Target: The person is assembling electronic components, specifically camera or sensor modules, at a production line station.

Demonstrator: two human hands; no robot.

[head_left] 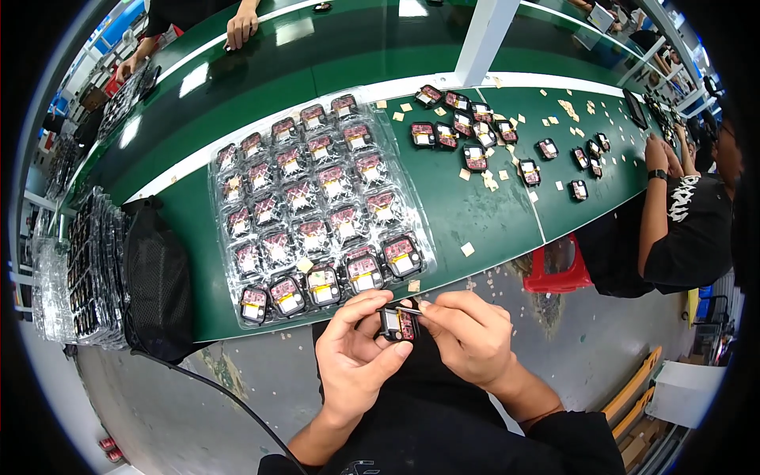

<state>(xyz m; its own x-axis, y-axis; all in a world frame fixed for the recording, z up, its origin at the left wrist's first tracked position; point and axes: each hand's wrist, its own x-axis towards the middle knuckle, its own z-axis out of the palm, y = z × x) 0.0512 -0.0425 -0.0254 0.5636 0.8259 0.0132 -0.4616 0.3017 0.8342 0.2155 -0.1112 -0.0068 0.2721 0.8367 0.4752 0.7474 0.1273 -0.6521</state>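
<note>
While stacks of clear trays (83, 269) and a black mesh bag (158, 285) sit at the far left of the green surface (491, 214), the work itself happens at the near edge, over the person's lap. Next along, a clear blister tray (317, 206) lies on the surface with nearly every pocket holding a small black module with a pink and yellow face; judging by that, most of this tray looks handled already, though the picture cannot tell finished pieces from waiting ones. Just below the tray's near edge, the left hand (356, 356) has its grip closed around one such small module (398, 323), thumb underneath and fingers (366, 305) curled over the top, holding it clear of the surface. Touching it from the other side, the right hand (467, 332) pinches a thin pale tool or strip (412, 310) against the module's upper edge, grip shut tight on it. Further right, loose modules (467, 131) lie scattered among small tan paper squares (489, 180), which suggests backing bits peeled off and more pieces waiting. At the far right edge, another person's arm (653, 206) reaches over the same surface.
</note>
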